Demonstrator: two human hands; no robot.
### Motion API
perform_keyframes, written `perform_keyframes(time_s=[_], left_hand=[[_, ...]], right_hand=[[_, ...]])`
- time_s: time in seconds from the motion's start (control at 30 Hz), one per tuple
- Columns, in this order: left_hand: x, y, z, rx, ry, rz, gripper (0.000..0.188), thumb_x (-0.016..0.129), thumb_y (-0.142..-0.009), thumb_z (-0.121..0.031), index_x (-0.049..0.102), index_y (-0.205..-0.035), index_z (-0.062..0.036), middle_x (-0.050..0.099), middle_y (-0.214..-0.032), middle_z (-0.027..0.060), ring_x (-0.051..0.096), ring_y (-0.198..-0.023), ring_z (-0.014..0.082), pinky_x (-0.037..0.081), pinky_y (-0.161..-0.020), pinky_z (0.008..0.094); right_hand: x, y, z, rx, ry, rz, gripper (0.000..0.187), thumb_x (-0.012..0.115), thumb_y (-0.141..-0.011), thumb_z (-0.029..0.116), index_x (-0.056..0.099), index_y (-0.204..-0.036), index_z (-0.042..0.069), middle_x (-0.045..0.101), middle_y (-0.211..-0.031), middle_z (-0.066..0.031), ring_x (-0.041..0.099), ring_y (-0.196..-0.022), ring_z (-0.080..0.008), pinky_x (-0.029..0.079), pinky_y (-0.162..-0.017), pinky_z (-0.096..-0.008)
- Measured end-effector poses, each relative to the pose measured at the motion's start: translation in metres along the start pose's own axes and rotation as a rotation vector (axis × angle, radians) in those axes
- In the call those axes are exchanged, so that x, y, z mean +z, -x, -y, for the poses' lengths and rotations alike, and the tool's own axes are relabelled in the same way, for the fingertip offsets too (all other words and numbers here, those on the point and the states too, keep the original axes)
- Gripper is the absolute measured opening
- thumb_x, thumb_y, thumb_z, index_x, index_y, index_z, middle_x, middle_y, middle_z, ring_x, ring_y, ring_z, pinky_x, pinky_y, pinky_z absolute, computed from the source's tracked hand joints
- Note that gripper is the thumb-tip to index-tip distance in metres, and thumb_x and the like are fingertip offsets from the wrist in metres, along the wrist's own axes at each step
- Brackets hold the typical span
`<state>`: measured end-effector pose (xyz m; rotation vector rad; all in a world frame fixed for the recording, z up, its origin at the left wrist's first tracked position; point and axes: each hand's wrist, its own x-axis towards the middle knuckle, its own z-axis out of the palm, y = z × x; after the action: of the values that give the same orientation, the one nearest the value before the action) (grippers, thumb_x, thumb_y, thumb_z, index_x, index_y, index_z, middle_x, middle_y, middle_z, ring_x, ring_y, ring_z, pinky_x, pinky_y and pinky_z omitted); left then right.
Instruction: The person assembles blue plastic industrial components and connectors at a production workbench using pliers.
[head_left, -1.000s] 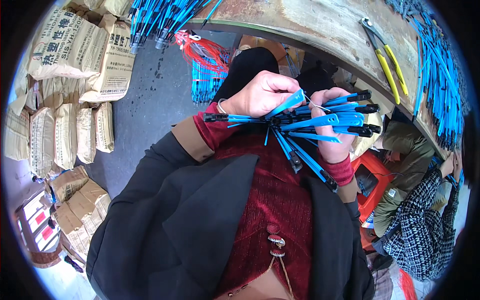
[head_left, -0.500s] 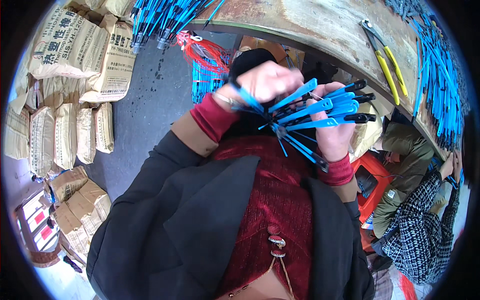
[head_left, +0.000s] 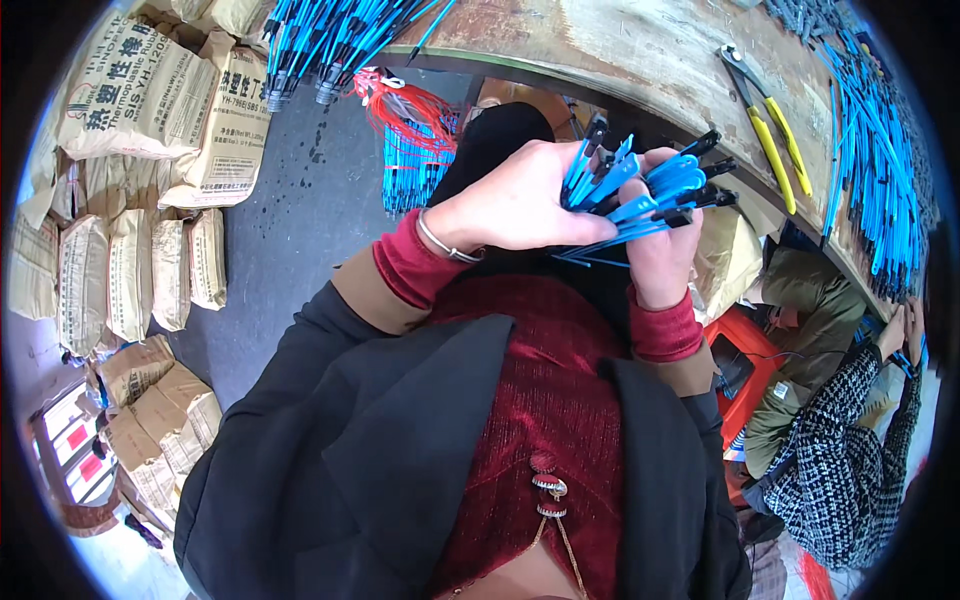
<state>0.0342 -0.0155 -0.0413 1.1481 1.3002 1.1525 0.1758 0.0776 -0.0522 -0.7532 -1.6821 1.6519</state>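
Note:
A bundle of thin blue plastic strips with black ends [head_left: 676, 180] is between my two hands, in front of my chest. From the left, my left hand [head_left: 525, 195] wraps round the bundle, its thumb lying along the near side. On the other side my right hand [head_left: 665, 255] grips the same bundle, with its thumb up among the blue tips. The strips fan out upward and to the right. Most of their lower lengths are hidden behind my left hand; a few thin ends show below it.
Ahead, a worn wooden table [head_left: 640, 60] bears yellow-handled cutters [head_left: 771, 155] and piles of blue strips at right [head_left: 890, 180] and left [head_left: 330, 40]. Red strings [head_left: 395, 105] hang by its left corner. Paper sacks [head_left: 140, 90] stand far left. A red stool [head_left: 735, 375] and a co-worker's sleeve [head_left: 835, 450] are at right.
My left hand has come down from above the bundle and closed round it. The loosely splayed strips are now gathered closer together and point more upward. My right hand has stayed nearly in place.

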Motion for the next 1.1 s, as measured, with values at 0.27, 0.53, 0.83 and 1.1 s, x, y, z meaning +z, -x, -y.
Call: perform_keyframes(time_s=[0.27,0.53,0.83,1.1], left_hand=[[0.007,0.002,-0.005,0.115,0.03,-0.014,0.024,0.071,-0.075,-0.004,0.059,-0.096,-0.0009,0.058,-0.091,0.003,0.054,-0.083,0.0122,0.043,-0.076,0.0259],[-0.002,0.006,0.012,0.174,0.163,0.025,0.023,0.071,-0.08,-0.02,0.06,-0.088,-0.001,0.057,-0.071,-0.0007,0.051,-0.069,0.007,0.044,-0.067,0.0236],[-0.01,0.006,0.006,0.128,0.136,0.049,0.024,0.069,-0.082,-0.023,0.061,-0.087,-0.0013,0.057,-0.071,-0.0008,0.052,-0.069,0.0071,0.043,-0.066,0.0232],[-0.009,0.007,0.0,0.075,0.157,0.157,0.024,0.071,-0.08,-0.022,0.059,-0.084,-0.0021,0.057,-0.071,-0.0017,0.05,-0.067,0.007,0.043,-0.065,0.0225]], right_hand=[[-0.02,0.005,-0.012,0.06,-0.267,0.22,0.055,0.076,-0.072,0.027,0.046,-0.11,0.001,0.05,-0.096,-0.0036,0.049,-0.09,-0.0124,0.042,-0.08,-0.0273],[-0.045,-0.01,0.007,-0.054,-0.145,0.733,0.058,0.078,-0.069,0.021,0.049,-0.115,0.0,0.053,-0.103,-0.0065,0.051,-0.095,-0.016,0.042,-0.084,-0.0308],[-0.035,-0.011,0.008,-0.156,-0.051,0.742,0.034,0.075,-0.068,0.01,0.06,-0.098,0.001,0.058,-0.095,-0.0109,0.055,-0.087,-0.0211,0.044,-0.079,-0.0323],[-0.032,-0.014,-0.003,-0.219,-0.111,0.723,0.028,0.073,-0.072,0.013,0.06,-0.092,0.001,0.057,-0.089,-0.0101,0.053,-0.081,-0.0212,0.043,-0.073,-0.0334]])
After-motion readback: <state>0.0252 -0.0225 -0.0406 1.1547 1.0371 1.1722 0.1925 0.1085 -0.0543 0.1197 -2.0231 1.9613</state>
